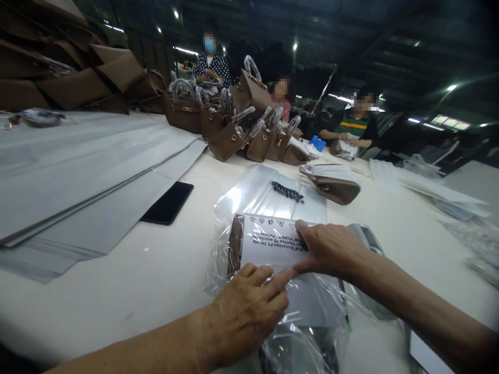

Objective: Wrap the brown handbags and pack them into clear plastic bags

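In front of me lies a clear plastic bag [222, 249] around a brown item [235, 244], of which only an edge shows. Over it is a white sheet [253, 254] with printed text and small symbols, upside down to me. My left hand [253, 306] lies on the bag's lower part, fingers apart and slightly bent. Across the sheet's right side rests my right hand [327, 246], thumb and fingers spread. Its thumb meets my left index fingertip at the plastic. The item's right part is covered by my right hand and loose film.
Black phone [168, 203] and stacked grey-white sheets [97, 171] at left. Flat clear bags [249, 195] bear a dark coiled strip [287, 191]. Brown handbags [259, 145] and a lying bag [338, 188] stand beyond. A grey device [366, 236] is at right. Several people work across the table.
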`<state>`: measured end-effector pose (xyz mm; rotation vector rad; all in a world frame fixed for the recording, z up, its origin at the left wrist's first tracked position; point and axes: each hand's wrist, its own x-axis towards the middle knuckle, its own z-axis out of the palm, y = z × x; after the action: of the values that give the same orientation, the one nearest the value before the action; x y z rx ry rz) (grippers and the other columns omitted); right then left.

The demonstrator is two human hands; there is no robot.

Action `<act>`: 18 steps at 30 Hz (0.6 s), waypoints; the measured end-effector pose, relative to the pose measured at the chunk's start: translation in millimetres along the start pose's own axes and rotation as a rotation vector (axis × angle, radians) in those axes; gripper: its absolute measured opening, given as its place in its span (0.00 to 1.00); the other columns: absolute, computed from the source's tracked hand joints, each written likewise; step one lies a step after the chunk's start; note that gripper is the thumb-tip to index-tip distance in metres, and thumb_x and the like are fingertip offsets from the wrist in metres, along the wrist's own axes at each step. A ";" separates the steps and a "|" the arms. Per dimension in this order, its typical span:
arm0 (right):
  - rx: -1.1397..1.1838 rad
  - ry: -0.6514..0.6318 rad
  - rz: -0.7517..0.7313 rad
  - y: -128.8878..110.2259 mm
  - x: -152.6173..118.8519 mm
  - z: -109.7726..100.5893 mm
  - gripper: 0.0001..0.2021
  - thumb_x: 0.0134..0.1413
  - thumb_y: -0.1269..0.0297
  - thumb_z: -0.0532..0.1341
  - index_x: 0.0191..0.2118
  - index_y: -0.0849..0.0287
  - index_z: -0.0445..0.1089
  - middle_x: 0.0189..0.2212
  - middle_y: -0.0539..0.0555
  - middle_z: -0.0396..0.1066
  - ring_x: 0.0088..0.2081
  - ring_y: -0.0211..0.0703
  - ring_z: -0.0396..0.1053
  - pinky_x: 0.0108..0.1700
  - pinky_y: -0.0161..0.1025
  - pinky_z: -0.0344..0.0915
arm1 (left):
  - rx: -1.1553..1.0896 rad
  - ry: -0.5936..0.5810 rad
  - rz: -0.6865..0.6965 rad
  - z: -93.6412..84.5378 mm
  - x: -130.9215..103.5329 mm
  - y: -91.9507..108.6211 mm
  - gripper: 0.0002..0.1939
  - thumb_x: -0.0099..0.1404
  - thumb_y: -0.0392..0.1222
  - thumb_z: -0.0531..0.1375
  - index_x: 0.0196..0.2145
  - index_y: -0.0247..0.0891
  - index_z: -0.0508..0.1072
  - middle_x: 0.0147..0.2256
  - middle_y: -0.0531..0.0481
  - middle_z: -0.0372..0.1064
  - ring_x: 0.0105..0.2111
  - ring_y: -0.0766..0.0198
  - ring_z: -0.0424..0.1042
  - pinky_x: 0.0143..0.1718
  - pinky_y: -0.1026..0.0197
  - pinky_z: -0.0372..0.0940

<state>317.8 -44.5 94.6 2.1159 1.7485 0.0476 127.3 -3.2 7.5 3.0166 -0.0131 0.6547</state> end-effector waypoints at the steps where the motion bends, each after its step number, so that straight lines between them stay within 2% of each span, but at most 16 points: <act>1: 0.000 0.007 -0.004 7.3 0.2 1.5 0.33 0.33 0.33 0.59 0.38 0.58 0.60 0.24 0.55 0.68 0.25 0.51 0.68 0.21 0.36 0.49 | 0.008 -0.020 0.013 -1.6 0.8 -0.4 0.10 0.65 0.37 0.50 0.42 0.35 0.66 0.58 0.47 0.53 0.46 0.56 0.61 0.41 0.53 0.60; 4: -0.036 0.039 0.061 26.8 -5.4 0.8 0.31 0.36 0.36 0.59 0.39 0.57 0.58 0.24 0.54 0.68 0.24 0.49 0.66 0.19 0.35 0.45 | 0.020 -0.066 0.034 -6.4 2.6 -1.1 0.10 0.65 0.37 0.49 0.43 0.36 0.66 0.57 0.47 0.55 0.45 0.57 0.62 0.41 0.53 0.60; 7: -0.013 0.203 0.156 31.4 -18.9 0.4 0.23 0.44 0.43 0.60 0.37 0.56 0.58 0.24 0.52 0.68 0.22 0.42 0.64 0.20 0.34 0.45 | 0.026 -0.074 0.030 -8.4 2.8 -0.8 0.10 0.65 0.37 0.49 0.42 0.36 0.65 0.56 0.46 0.55 0.45 0.57 0.62 0.41 0.53 0.59; 9: 0.128 0.240 0.069 26.2 -27.0 6.9 0.20 0.47 0.44 0.58 0.34 0.56 0.58 0.23 0.50 0.66 0.21 0.39 0.62 0.21 0.33 0.47 | 0.034 -0.068 0.019 -7.4 2.8 0.1 0.10 0.65 0.38 0.49 0.42 0.36 0.65 0.56 0.46 0.55 0.45 0.57 0.61 0.41 0.52 0.58; 11: 0.276 0.181 0.012 20.7 -32.0 18.8 0.21 0.46 0.43 0.58 0.33 0.56 0.58 0.21 0.49 0.65 0.21 0.38 0.62 0.22 0.33 0.49 | 0.039 -0.064 0.008 -5.3 3.6 1.3 0.09 0.66 0.39 0.49 0.42 0.36 0.65 0.55 0.46 0.57 0.44 0.57 0.62 0.40 0.52 0.58; 13: 0.326 0.208 0.137 20.9 -35.4 32.2 0.21 0.45 0.42 0.57 0.33 0.56 0.58 0.21 0.48 0.65 0.20 0.38 0.61 0.22 0.33 0.49 | 0.041 -0.057 -0.002 -4.3 5.0 2.5 0.09 0.66 0.40 0.49 0.41 0.36 0.65 0.55 0.47 0.57 0.44 0.56 0.62 0.40 0.52 0.59; 15: 0.356 0.361 0.316 29.3 -39.9 44.7 0.21 0.46 0.41 0.56 0.35 0.56 0.60 0.22 0.49 0.66 0.21 0.39 0.62 0.22 0.34 0.51 | 0.031 -0.050 -0.018 -6.9 5.8 2.8 0.09 0.65 0.41 0.50 0.41 0.36 0.65 0.55 0.47 0.57 0.44 0.56 0.62 0.40 0.53 0.60; 17: 0.458 0.507 0.422 44.1 -46.0 57.1 0.22 0.46 0.41 0.55 0.38 0.56 0.62 0.26 0.50 0.67 0.25 0.40 0.64 0.26 0.36 0.57 | -0.024 -0.053 -0.018 -14.2 3.8 1.6 0.10 0.63 0.42 0.53 0.41 0.36 0.65 0.55 0.48 0.59 0.43 0.57 0.63 0.40 0.53 0.61; 18: 0.547 0.536 0.469 52.5 -49.0 63.9 0.23 0.46 0.41 0.55 0.39 0.56 0.63 0.29 0.52 0.68 0.28 0.42 0.66 0.29 0.38 0.60 | -0.068 -0.034 -0.018 -19.3 1.2 0.1 0.11 0.62 0.43 0.54 0.42 0.36 0.65 0.54 0.49 0.60 0.43 0.57 0.63 0.41 0.54 0.61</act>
<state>373.6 -116.2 63.2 3.1181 1.6014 0.3243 120.4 -2.2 25.6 2.9590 -0.0089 0.5893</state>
